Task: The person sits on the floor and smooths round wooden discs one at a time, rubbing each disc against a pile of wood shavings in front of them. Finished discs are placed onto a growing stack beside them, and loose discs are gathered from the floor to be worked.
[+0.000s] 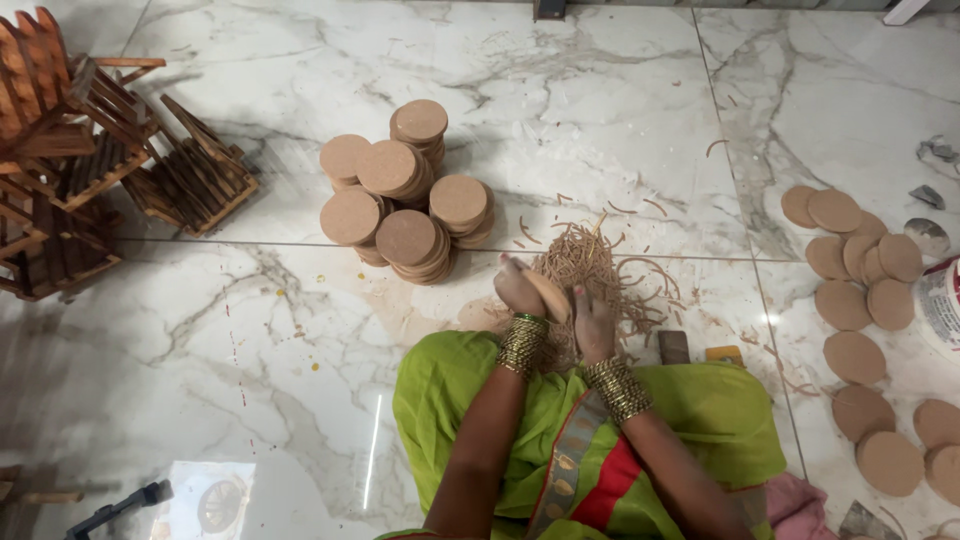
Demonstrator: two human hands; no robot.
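Both my hands hold one round brown board disc (549, 293) edge-on above my green-clad lap. My left hand (517, 290) grips its left side and my right hand (592, 322) grips its right side; stacked gold bangles cover both wrists. Just beyond the hands lies a heap of thin brown shavings (600, 265) on the marble floor. Several stacks of the same round discs (405, 190) stand to the upper left of my hands.
More discs (858, 275) lie spread singly on the floor at the right, beside a white container (942, 305). Dark wooden slatted racks (90, 150) are piled at the far left. A small block (673, 346) sits by my right knee.
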